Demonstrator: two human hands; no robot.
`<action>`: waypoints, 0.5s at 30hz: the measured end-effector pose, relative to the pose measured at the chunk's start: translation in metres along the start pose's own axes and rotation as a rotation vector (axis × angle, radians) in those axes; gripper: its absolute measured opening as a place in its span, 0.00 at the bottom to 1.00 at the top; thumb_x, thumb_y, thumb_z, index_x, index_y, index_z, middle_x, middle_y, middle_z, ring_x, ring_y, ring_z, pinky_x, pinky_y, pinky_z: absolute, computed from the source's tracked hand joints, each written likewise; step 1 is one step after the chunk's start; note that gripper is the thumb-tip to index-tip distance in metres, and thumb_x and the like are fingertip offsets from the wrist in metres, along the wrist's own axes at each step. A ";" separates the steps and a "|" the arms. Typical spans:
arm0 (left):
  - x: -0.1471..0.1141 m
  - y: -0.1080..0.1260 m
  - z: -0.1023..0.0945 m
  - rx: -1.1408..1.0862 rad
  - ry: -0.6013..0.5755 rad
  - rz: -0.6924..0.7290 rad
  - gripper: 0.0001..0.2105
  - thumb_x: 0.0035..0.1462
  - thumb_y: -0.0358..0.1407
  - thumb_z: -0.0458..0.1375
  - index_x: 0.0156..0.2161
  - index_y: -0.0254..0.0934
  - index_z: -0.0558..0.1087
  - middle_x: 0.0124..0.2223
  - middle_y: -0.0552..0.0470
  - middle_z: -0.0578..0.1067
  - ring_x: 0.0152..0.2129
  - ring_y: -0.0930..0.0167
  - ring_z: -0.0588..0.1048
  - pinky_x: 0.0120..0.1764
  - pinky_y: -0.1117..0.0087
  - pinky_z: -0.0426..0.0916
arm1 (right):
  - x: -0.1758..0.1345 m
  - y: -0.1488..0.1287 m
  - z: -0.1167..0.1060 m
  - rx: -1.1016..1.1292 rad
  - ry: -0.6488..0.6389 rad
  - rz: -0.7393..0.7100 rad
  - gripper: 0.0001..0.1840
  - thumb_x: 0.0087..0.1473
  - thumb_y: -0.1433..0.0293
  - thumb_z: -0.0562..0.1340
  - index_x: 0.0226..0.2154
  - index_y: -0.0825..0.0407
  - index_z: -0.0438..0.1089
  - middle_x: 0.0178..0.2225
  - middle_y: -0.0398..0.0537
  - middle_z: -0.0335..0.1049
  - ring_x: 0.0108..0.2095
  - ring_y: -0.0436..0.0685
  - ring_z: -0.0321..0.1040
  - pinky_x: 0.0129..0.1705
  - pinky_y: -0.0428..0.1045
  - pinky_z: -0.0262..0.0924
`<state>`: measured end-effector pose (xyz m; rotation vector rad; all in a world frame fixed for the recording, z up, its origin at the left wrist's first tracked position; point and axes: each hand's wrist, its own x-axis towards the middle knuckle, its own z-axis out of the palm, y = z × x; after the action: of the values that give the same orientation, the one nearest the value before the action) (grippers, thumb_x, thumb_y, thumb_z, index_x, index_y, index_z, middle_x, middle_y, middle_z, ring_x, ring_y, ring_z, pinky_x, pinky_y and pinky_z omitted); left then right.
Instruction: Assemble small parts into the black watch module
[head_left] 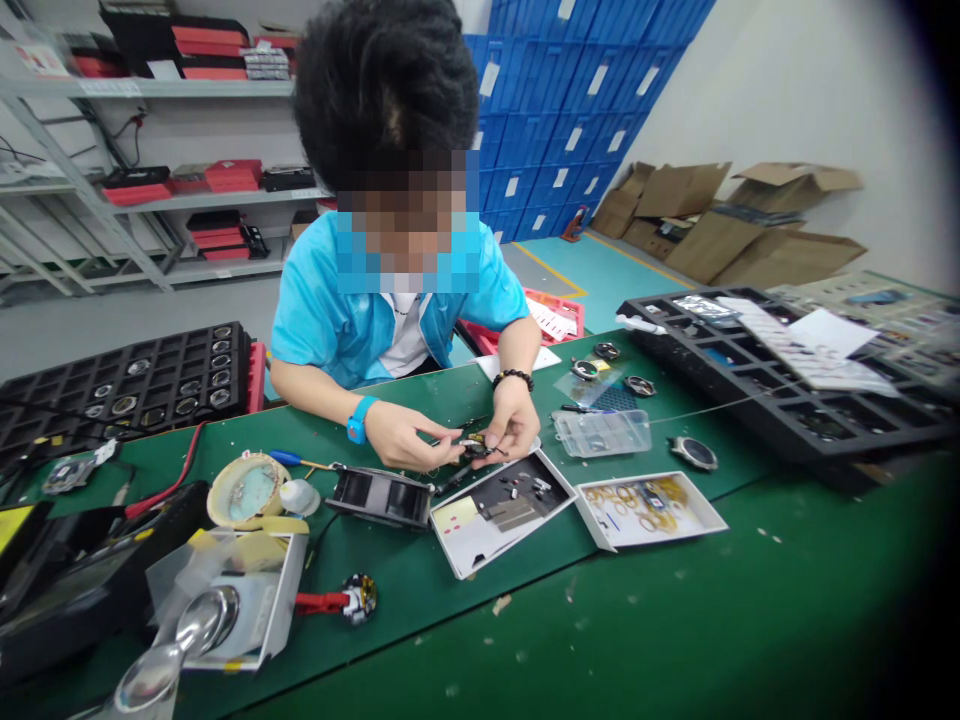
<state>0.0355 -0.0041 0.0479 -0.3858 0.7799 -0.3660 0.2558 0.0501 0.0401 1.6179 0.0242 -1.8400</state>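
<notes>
The wearer's own hands are out of frame, so their grip cannot be told. Across the green table (pixel 675 620), a co-worker's hands (pixel 514 425) pinch a small dark part (pixel 474 447) between fingertips. A white tray (pixel 457 530) lies at its 6 o'clock and a clear box (pixel 600 432) at 3 o'clock.

We see a dark green table (pixel 675 620) under a white tray (pixel 651 512) of yellow rings and black trays (pixel 780 390) with square pockets. Across from us, a person wears a bright blue shirt (pixel 330 320), a blue wristband (pixel 360 418) and a black bead bracelet (pixel 513 378). Behind stand blue crates (pixel 570 90) with white labels, brown boxes (pixel 750 230), and red and black cases (pixel 202 50) on grey shelves.
</notes>
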 end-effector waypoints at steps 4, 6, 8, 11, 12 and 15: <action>0.001 0.007 -0.004 0.535 -0.036 0.136 0.11 0.68 0.30 0.59 0.48 0.21 0.78 0.45 0.41 0.78 0.43 0.83 0.78 0.48 0.89 0.74 | 0.013 -0.018 -0.018 0.235 -0.073 0.255 0.18 0.64 0.80 0.53 0.50 0.77 0.68 0.47 0.68 0.73 0.55 0.48 0.73 0.52 0.35 0.62; 0.003 0.008 -0.006 0.808 0.022 0.342 0.12 0.72 0.31 0.56 0.43 0.26 0.80 0.44 0.42 0.78 0.42 0.83 0.78 0.49 0.87 0.74 | 0.021 -0.026 -0.028 0.260 -0.041 0.343 0.19 0.64 0.79 0.54 0.52 0.76 0.69 0.49 0.68 0.73 0.56 0.49 0.72 0.53 0.38 0.63; 0.005 0.008 -0.007 1.100 0.211 0.682 0.17 0.74 0.32 0.51 0.36 0.33 0.79 0.40 0.45 0.76 0.41 0.79 0.77 0.50 0.80 0.76 | 0.026 -0.032 -0.036 0.307 -0.007 0.450 0.21 0.64 0.78 0.54 0.54 0.75 0.70 0.52 0.67 0.72 0.59 0.50 0.70 0.55 0.40 0.63; 0.012 0.008 -0.008 1.328 0.478 1.011 0.19 0.73 0.34 0.48 0.28 0.39 0.70 0.33 0.50 0.71 0.35 0.75 0.75 0.44 0.74 0.78 | 0.024 -0.034 -0.039 0.363 0.058 0.546 0.22 0.65 0.77 0.54 0.56 0.74 0.70 0.54 0.70 0.70 0.60 0.52 0.69 0.55 0.41 0.64; 0.014 0.009 -0.008 1.281 0.476 0.987 0.19 0.73 0.35 0.47 0.28 0.39 0.68 0.31 0.52 0.69 0.32 0.76 0.73 0.40 0.76 0.76 | 0.022 -0.033 -0.037 0.363 0.088 0.544 0.22 0.64 0.77 0.54 0.55 0.75 0.71 0.54 0.70 0.70 0.59 0.52 0.69 0.55 0.41 0.64; 0.022 0.009 -0.009 1.105 0.231 0.843 0.20 0.76 0.37 0.43 0.33 0.33 0.71 0.30 0.54 0.68 0.29 0.80 0.70 0.34 0.81 0.70 | 0.011 -0.030 -0.026 0.323 0.156 0.481 0.18 0.62 0.79 0.57 0.50 0.75 0.73 0.48 0.67 0.73 0.54 0.51 0.73 0.52 0.40 0.63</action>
<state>0.0452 -0.0084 0.0250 1.0186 0.7788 0.0002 0.2636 0.0790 0.0120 1.7879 -0.5706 -1.3927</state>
